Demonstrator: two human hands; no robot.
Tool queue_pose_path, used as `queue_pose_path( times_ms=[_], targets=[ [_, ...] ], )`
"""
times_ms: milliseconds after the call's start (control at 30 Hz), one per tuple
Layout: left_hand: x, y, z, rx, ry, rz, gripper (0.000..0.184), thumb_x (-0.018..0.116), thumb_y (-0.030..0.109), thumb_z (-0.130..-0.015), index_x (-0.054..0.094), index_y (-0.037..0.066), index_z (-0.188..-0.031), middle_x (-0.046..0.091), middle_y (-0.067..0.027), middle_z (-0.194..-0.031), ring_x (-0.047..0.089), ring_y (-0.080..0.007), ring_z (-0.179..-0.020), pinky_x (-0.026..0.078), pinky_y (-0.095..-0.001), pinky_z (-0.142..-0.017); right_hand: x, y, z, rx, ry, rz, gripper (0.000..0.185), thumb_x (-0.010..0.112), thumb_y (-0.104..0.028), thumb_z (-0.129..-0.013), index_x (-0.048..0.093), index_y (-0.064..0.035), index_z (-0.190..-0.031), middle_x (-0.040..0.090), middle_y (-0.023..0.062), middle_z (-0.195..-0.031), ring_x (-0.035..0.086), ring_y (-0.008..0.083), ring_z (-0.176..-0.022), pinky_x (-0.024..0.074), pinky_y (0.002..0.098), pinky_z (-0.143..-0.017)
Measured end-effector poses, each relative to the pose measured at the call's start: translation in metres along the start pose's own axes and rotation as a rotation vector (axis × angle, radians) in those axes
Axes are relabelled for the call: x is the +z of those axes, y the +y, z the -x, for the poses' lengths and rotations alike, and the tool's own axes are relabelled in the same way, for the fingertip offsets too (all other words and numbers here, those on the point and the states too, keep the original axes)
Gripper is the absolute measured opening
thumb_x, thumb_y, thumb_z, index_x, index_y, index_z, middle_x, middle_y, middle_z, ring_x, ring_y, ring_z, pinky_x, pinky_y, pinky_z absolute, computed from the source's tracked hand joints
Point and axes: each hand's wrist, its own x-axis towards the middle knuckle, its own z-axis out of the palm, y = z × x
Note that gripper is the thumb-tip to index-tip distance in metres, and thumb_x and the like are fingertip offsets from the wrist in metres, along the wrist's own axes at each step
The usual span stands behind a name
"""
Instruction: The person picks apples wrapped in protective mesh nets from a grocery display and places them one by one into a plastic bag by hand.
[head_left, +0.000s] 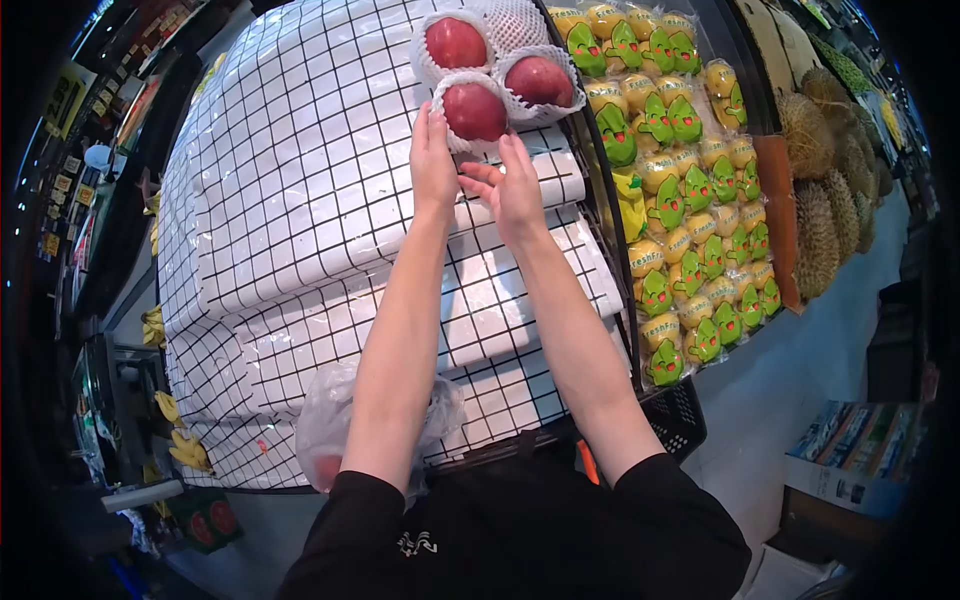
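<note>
A dark red apple (474, 111) in a white foam net lies between my two hands at the top of the checkered cloth. My left hand (433, 168) has its fingers against the net's left side. From the lower right, my right hand (511, 192) touches the net with its fingertips, its other fingers spread. Touching this fruit are another netted apple (455, 43) behind it and a third netted apple (540, 80) to its right. An empty-looking foam net (516, 25) is behind them. By my left forearm hangs a clear plastic bag (325, 405) with something red inside.
The white checkered cloth (300, 190) covers a stepped stand. On the right, past a black divider, are several packs of yellow fruit (690, 200) with green cartoon labels. Durians (830, 220) are piled farther right. Bananas (188, 450) show at the left edge; a black basket (678, 418) is near my waist.
</note>
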Motion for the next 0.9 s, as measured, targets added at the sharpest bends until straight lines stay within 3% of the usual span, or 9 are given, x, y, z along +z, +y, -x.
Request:
queue_pose_path(
  times_ms=[100, 267, 333, 367, 400, 467, 567, 700, 900],
  targets=[
    [-0.002, 0.001, 0.013, 0.038, 0.148, -0.035, 0.051, 0.042, 0.038, -0.102, 0.044, -0.002, -0.133, 0.055, -0.0153, -0.124, 0.053, -0.0216, -0.113, 0.041, -0.0324, -0.097, -0.001, 0.003, 0.007, -0.039, 0.092, 0.092, 0.058, 0.045, -0.038, -0.101, 0.030, 0.0010, -0.142, 0.055, 0.0123, -0.111, 0.060, 0.0135, -0.075, 0.0569, 0.0301, -0.064],
    [-0.004, 0.013, 0.033, -0.075, 0.317, -0.206, 0.045, 0.049, 0.043, -0.098, 0.052, 0.000, -0.110, 0.060, -0.0136, -0.104, 0.057, -0.0208, -0.096, 0.046, -0.0334, -0.085, -0.003, 0.014, 0.020, -0.099, 0.227, 0.209, 0.056, 0.044, -0.039, -0.101, 0.037, 0.0010, -0.138, 0.054, 0.0122, -0.119, 0.057, 0.0092, -0.061, 0.0520, 0.0248, -0.050],
    [-0.005, 0.013, 0.037, -0.040, 0.305, -0.282, 0.052, 0.060, 0.048, -0.091, 0.050, 0.000, -0.109, 0.059, -0.0159, -0.104, 0.058, -0.0232, -0.096, 0.047, -0.0349, -0.084, 0.001, 0.008, 0.022, -0.168, 0.326, 0.317, 0.060, 0.045, -0.038, -0.101, 0.031, 0.0022, -0.143, 0.057, 0.0030, -0.078, 0.052, 0.0057, -0.056, 0.0463, 0.0202, -0.045],
    [-0.002, 0.011, 0.042, -0.034, 0.323, -0.309, 0.057, 0.064, 0.049, -0.088, 0.049, 0.000, -0.112, 0.058, -0.0175, -0.106, 0.058, -0.0250, -0.097, 0.047, -0.0359, -0.085, -0.001, 0.000, 0.023, -0.113, 0.337, 0.467, 0.061, 0.042, -0.042, -0.101, 0.037, 0.0045, -0.140, 0.065, 0.0094, -0.093, 0.063, 0.0173, -0.068, 0.0523, 0.0302, -0.057],
    [0.001, 0.014, 0.047, -0.029, 0.340, -0.336, 0.062, 0.068, 0.049, -0.084, 0.047, 0.000, -0.115, 0.058, -0.0192, -0.107, 0.058, -0.0267, -0.099, 0.047, -0.0368, -0.086, -0.006, 0.002, 0.017, -0.115, 0.334, 0.469, 0.061, 0.042, -0.042, -0.101, 0.037, 0.0045, -0.140, 0.065, 0.0094, -0.093, 0.063, 0.0173, -0.068, 0.0523, 0.0302, -0.057],
    [-0.004, -0.001, 0.043, -0.008, 0.324, -0.288, 0.078, 0.073, 0.050, -0.079, 0.042, -0.002, -0.128, 0.057, -0.0234, -0.114, 0.058, -0.0304, -0.105, 0.047, -0.0375, -0.091, -0.018, 0.012, -0.001, -0.401, 0.379, 0.858, 0.063, 0.038, -0.046, -0.100, 0.045, 0.0076, -0.134, 0.065, 0.0193, -0.113, 0.066, 0.0348, -0.092, 0.0513, 0.0415, -0.080],
    [0.001, 0.005, 0.054, 0.082, 0.169, -0.333, 0.091, 0.078, 0.034, -0.080, 0.028, -0.008, -0.142, 0.052, -0.0223, -0.125, 0.056, -0.0237, -0.110, 0.049, -0.0317, -0.090, -0.001, -0.001, 0.013, -0.369, 0.368, 1.035, 0.065, 0.033, -0.050, -0.100, 0.052, 0.0045, -0.129, 0.061, 0.0264, -0.120, 0.057, 0.0439, -0.111, 0.0423, 0.0456, -0.096],
    [-0.001, 0.012, 0.066, 0.077, 0.059, -0.368, 0.087, 0.081, 0.029, -0.077, 0.033, -0.009, -0.140, 0.056, -0.0194, -0.124, 0.057, -0.0211, -0.110, 0.049, -0.0298, -0.090, 0.007, -0.022, 0.019, -0.147, 0.260, 1.050, 0.065, 0.028, -0.056, -0.098, 0.059, -0.0072, -0.127, 0.064, 0.0259, -0.110, 0.058, 0.0436, -0.109, 0.0431, 0.0454, -0.095],
    [-0.004, 0.015, 0.073, 0.089, 0.103, -0.235, 0.087, 0.080, 0.031, -0.077, 0.035, -0.009, -0.140, 0.057, -0.0207, -0.123, 0.059, -0.0228, -0.110, 0.049, -0.0319, -0.092, -0.014, -0.008, -0.019, -0.162, 0.223, 0.913, 0.070, 0.043, -0.061, -0.092, 0.058, -0.0015, -0.126, 0.065, 0.0241, -0.112, 0.059, 0.0398, -0.112, 0.0433, 0.0420, -0.096]
  ],
)
